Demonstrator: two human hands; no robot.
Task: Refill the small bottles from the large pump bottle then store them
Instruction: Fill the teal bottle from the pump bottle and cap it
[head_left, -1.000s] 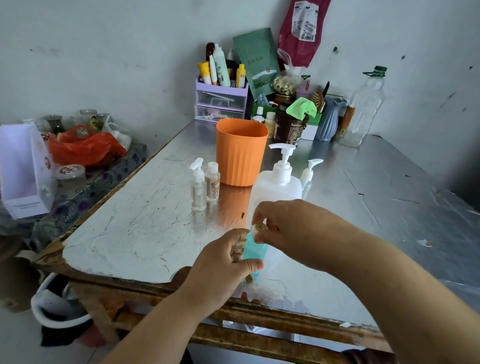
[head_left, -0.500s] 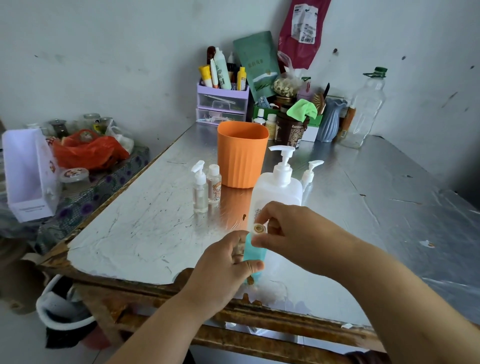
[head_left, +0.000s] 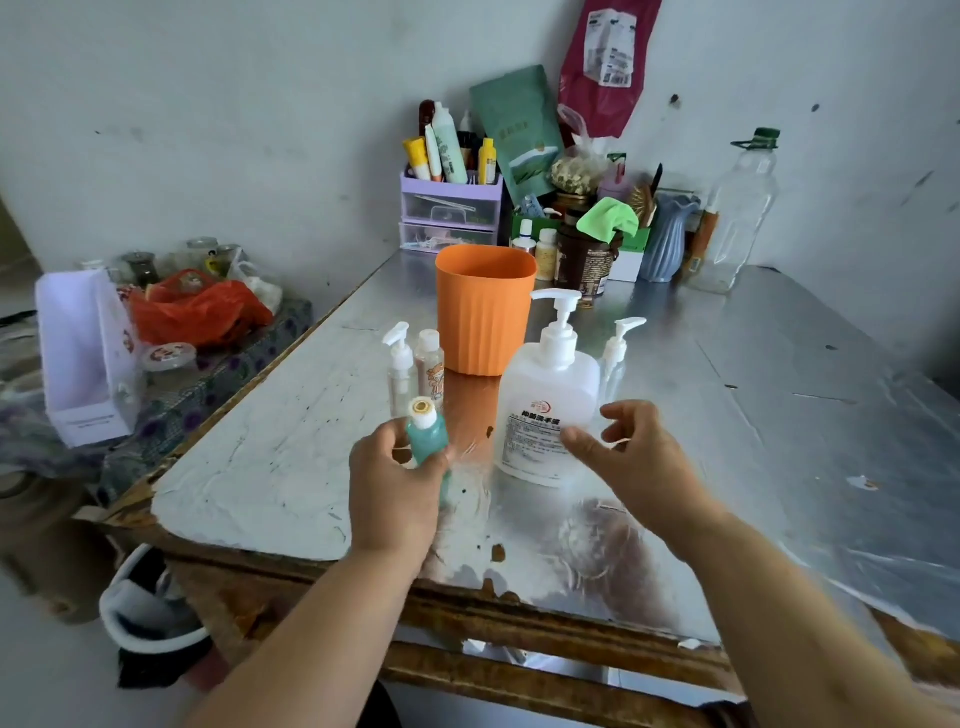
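Teal plastic small bottle (head_left: 427, 436), gripped upright by your left hand (head_left: 395, 488), is left of the large white pump bottle (head_left: 550, 400); your right hand (head_left: 641, 460) hovers before it, fingers loosely spread, empty.

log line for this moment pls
left hand: holds teal bottle | right hand: open, by large pump bottle | orange cup: upright, untouched

L grip (head_left: 395, 483) curled round sm. bottle (head_left: 427, 434) | R grip (head_left: 639, 457) loose, fingers apart, empty

Head-worn view, angled forward-down, close over table (head_left: 779, 395)
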